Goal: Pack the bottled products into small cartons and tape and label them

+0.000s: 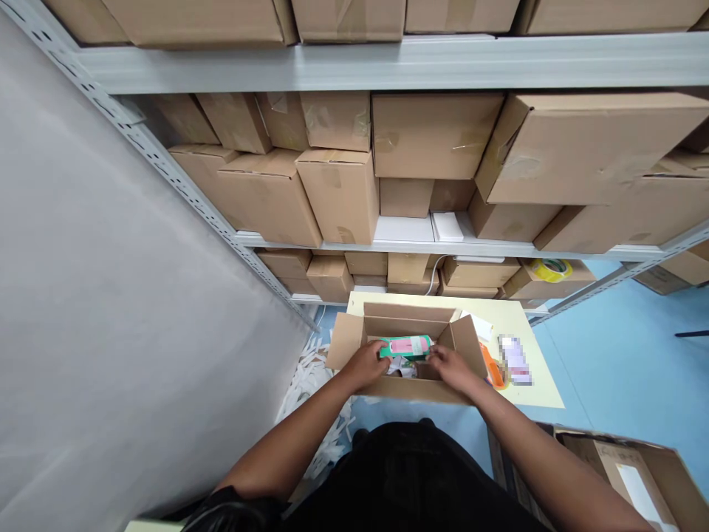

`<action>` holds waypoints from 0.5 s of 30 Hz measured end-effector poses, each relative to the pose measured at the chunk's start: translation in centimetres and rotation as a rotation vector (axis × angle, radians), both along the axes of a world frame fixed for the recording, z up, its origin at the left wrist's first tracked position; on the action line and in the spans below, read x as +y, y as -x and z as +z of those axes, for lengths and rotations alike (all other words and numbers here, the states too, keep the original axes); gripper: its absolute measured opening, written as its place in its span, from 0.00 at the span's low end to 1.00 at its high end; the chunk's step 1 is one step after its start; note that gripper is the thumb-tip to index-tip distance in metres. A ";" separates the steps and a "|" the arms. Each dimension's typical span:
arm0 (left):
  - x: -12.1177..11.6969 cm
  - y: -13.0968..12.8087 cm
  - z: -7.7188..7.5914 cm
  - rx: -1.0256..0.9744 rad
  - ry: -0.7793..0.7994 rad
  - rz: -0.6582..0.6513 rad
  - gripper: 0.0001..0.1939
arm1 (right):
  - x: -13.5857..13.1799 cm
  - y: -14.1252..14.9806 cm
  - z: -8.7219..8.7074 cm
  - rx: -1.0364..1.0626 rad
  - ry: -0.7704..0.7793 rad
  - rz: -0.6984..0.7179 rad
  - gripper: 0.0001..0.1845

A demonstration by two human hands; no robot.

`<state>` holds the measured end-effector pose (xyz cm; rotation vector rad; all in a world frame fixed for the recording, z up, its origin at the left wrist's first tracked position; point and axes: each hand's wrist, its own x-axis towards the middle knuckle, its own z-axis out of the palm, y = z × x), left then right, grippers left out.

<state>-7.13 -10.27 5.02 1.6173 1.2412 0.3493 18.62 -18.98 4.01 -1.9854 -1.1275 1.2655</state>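
Lowering flat green-and-pink packet, gripped endwise by left hand and right hand, into open brown cardboard box, lower centre; next, probably releasing flat inside.

Stockroom or small warehouse packing corner. Grey metal racking stacked with sealed brown cartons on several levels. Yellow tape roll on lower shelf. Pale yellow surface carrying open carton. Blue floor, paper scraps beside racking.

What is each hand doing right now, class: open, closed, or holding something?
Left hand: closed on the left end of the small green and pink packet.
Right hand: closed on the packet's right end.
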 end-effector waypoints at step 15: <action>-5.9 10.2 -6.0 -0.161 0.038 0.697 0.23 | -10.6 -3.6 -2.6 0.364 0.108 -0.475 0.30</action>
